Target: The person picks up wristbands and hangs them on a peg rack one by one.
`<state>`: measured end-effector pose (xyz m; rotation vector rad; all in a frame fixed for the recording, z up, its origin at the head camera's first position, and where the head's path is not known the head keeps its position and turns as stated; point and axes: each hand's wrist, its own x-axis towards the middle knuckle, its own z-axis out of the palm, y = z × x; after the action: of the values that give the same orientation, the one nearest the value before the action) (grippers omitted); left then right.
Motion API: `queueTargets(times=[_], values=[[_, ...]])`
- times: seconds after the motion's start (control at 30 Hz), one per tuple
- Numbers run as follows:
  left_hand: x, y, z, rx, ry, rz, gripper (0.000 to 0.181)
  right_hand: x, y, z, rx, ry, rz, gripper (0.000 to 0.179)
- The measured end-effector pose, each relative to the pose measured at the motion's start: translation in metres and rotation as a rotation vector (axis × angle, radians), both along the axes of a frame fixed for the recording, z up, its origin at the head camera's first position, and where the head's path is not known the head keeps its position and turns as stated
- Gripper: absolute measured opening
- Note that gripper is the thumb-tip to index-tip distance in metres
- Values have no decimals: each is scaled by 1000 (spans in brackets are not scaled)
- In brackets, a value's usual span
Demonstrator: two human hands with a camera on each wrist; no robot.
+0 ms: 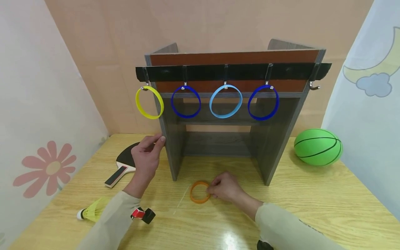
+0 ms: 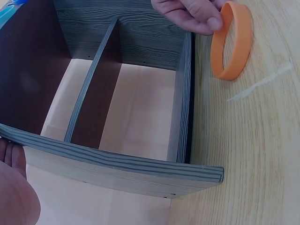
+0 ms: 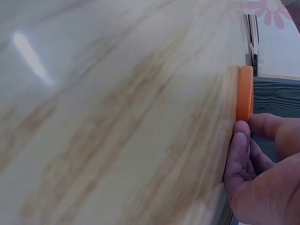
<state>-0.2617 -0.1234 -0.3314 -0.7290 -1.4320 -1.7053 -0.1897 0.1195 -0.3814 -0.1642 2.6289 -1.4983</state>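
An orange silicone wristband (image 1: 191, 195) lies on the table in front of a grey wooden shelf (image 1: 215, 143). My right hand (image 1: 227, 187) pinches its right edge between thumb and fingers; the right wrist view shows the orange wristband (image 3: 244, 93) at the fingertips, low against the tabletop. My left hand (image 1: 146, 158) touches the outer face of the shelf's left side panel (image 1: 170, 149), its fingers partly hidden behind that panel in the left wrist view. On the shelf's front hooks hang a yellow wristband (image 1: 139, 108), two dark blue wristbands (image 1: 175, 111) and a light blue wristband (image 1: 213, 110).
The rightmost hook (image 1: 314, 86) carries no band. A green ball (image 1: 318, 147) sits right of the shelf. A table tennis paddle (image 1: 116, 176) lies beyond my left forearm, and a yellow shuttlecock (image 1: 95, 209) is partly covered by the left sleeve.
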Motion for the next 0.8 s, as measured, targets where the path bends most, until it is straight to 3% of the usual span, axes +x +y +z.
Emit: queueTargets(times=[0.47, 0.8], values=[[-2, 0, -1, -5, 5, 3, 12, -1, 3, -2, -38, 7, 28, 4], [0, 0, 1, -7, 4, 3, 12, -1, 10, 0, -214, -143, 53, 6]])
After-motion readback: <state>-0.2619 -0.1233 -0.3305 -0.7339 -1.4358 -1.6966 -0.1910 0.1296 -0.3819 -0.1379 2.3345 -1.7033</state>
